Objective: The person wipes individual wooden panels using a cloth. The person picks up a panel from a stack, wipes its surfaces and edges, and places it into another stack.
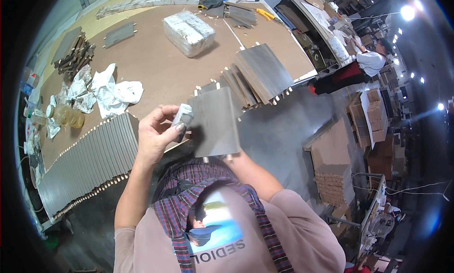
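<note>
My left hand (158,129) is closed around a small grey-and-white block (183,115) with dark smudges, thumb in front and fingers behind. Just right of it, a flat grey-brown wooden panel (215,124) with short pale dowel pegs at its ends is held up in front of my body. My right forearm (255,173) runs behind the panel's lower edge and supports it; the right hand's fingers are hidden there. Beyond this panel, similar panels (265,72) lean and overlap at the table's right edge.
A long row of pegged panels (90,162) stands along the near left table edge. Crumpled white paper (113,91), a jar of yellowish liquid (68,116), a wrapped block (189,33) and a panel pile (73,53) lie on the table (146,51). A person (371,62) works farther right.
</note>
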The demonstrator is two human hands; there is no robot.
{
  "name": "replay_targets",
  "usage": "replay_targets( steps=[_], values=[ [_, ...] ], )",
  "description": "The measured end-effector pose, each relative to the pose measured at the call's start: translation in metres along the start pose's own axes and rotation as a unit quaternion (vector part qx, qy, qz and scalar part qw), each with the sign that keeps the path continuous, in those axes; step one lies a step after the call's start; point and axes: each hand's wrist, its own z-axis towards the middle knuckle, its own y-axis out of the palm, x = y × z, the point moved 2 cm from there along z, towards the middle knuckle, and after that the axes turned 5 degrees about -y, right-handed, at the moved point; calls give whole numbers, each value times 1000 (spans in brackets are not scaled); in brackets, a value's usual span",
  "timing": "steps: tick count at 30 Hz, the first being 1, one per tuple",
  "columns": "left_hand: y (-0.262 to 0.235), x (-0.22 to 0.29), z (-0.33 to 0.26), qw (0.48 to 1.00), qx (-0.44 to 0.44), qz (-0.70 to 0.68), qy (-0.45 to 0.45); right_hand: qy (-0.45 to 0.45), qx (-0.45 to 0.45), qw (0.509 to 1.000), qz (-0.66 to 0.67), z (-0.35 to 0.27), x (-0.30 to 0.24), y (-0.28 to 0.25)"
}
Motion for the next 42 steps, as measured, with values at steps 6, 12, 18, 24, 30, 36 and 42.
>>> replay_targets(
  steps=[6, 12, 18, 24, 30, 36, 42],
  values=[
    [-1, -22, 2, 996, 34, 3, -87, 1, 4, 997, 77, -9, 0, 8],
    [-4, -33, 7, 992, 89, 53, -67, 60, -10, 990, 130, -24, 8, -1],
    [29, -13, 11, 982, 91, 167, 18, 64, -31, 990, 123, -21, 11, -16],
    [-27, -33, 25, 959, 198, 202, -17, -117, -49, 940, -316, -9, -41, 12],
    [-30, -12, -15, 964, 212, 162, -18, -49, 209, 524, -825, 60, -41, -11],
    [-39, -1, -56, 949, 201, 229, 84, -253, 104, 512, -814, 80, 9, 15],
    [-48, -9, -93, 895, 300, 264, 195, 111, -147, 939, -291, 108, 112, 10]
  ],
)
